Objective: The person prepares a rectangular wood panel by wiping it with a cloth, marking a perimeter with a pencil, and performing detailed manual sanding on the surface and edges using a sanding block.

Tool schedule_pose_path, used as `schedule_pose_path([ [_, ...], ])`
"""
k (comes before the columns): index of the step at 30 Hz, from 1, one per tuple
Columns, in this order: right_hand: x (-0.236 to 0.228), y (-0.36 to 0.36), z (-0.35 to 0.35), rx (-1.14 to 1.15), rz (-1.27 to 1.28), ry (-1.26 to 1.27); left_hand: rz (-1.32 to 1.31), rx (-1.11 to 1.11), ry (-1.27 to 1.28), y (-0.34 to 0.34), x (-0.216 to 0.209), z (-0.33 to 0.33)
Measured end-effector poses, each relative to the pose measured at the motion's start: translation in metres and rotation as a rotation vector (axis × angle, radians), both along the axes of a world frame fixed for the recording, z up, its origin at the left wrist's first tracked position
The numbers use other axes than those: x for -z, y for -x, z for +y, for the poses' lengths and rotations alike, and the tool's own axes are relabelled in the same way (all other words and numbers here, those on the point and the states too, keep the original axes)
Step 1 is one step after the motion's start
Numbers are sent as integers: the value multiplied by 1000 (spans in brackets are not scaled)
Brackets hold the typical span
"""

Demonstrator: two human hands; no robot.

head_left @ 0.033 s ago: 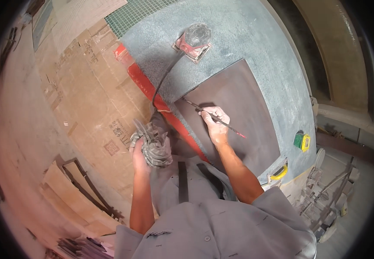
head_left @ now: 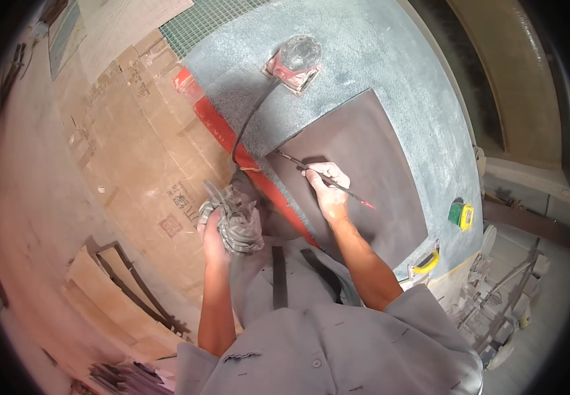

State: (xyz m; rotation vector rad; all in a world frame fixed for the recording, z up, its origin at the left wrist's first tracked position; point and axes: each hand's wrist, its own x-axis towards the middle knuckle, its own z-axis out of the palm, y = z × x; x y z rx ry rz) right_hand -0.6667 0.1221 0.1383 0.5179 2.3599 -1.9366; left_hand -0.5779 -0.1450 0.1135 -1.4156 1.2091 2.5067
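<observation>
My right hand (head_left: 327,187) pinches a thin dark brush (head_left: 345,192) with a red end. Its far tip reaches the upper left corner of a dark brown flat panel (head_left: 370,151), and the hand is over that panel. In my left hand (head_left: 214,240) is a crumpled grey-and-white striped rag (head_left: 240,227), gripped beside the table's red edge (head_left: 222,125). The panel lies on a worn blue-grey tabletop (head_left: 344,66), its near left side close to that edge.
A dusty red-and-black sander (head_left: 298,59) stands beyond the panel, its cable (head_left: 248,122) running over the red edge. On the right are a green-and-yellow block (head_left: 461,215) and a yellow-handled tool (head_left: 425,263). Flattened cardboard (head_left: 133,145) covers the floor at left; a green grating (head_left: 199,23) lies far off.
</observation>
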Motion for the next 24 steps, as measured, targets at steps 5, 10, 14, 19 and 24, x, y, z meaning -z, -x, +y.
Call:
schedule_pose_path([
  [5, 19, 4, 34, 177, 248, -130, 151, 368, 525, 39, -30, 25],
  [10, 15, 7, 87, -33, 656, -940, 596, 719, 1241, 119, -35, 83],
  [14, 29, -2, 90, -26, 546, -1005, 625, 1054, 1461, 202, -11, 144],
  [19, 27, 4, 90, -73, 490, -1025, 782, 1064, 1526, 241, -7, 177],
  [24, 27, 4, 93, -14, 437, -1028, 419, 1116, 1495, 170, -10, 93],
])
